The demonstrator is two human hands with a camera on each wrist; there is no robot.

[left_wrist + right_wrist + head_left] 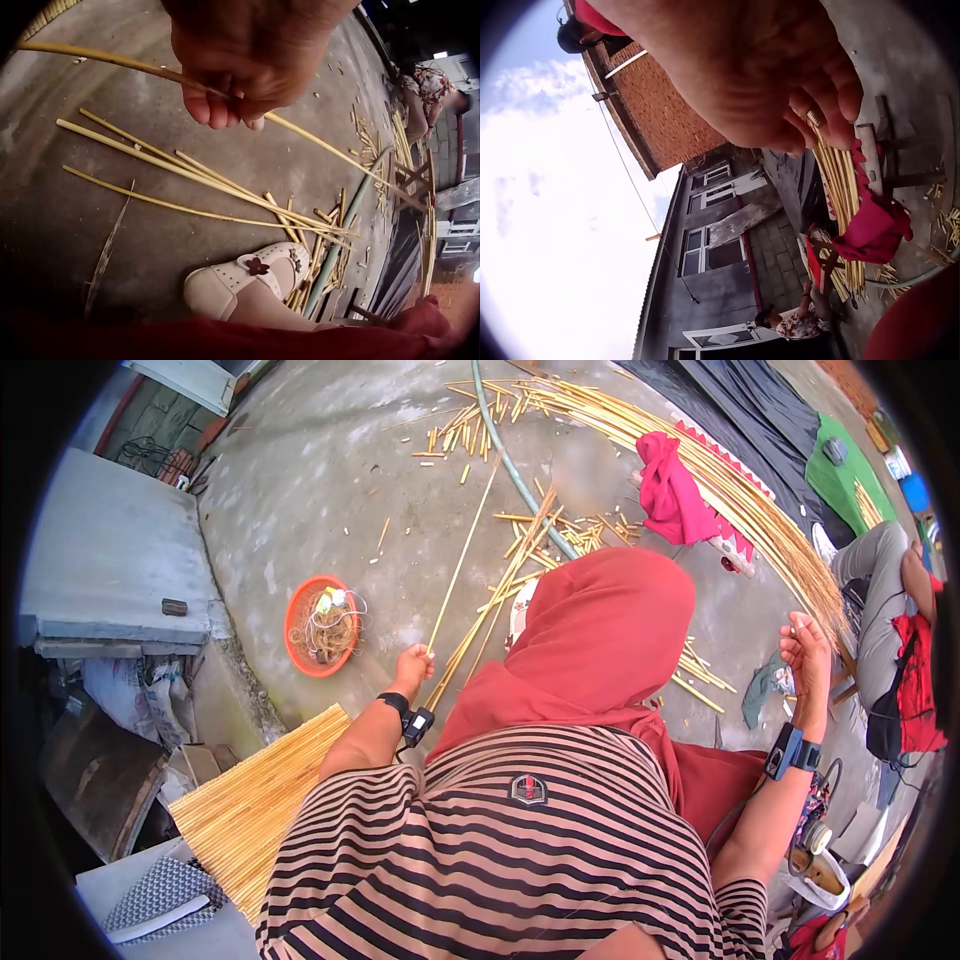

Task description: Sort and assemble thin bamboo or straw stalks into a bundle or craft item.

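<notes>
An outdoor concrete yard (400, 490), edged by block walls and windowed buildings (716, 247) under open sky.

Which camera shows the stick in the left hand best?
The left wrist view: the stick runs close up on both sides of the left hand. The head view shows it thin and farther off; the right wrist view doesn't.

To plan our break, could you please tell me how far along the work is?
The short pieces on the floor and the panel of aligned stalks look done. The left hand holds one long stalk. The long bundle by the pink cloth is probably yet to do; its count I cannot tell.
</notes>
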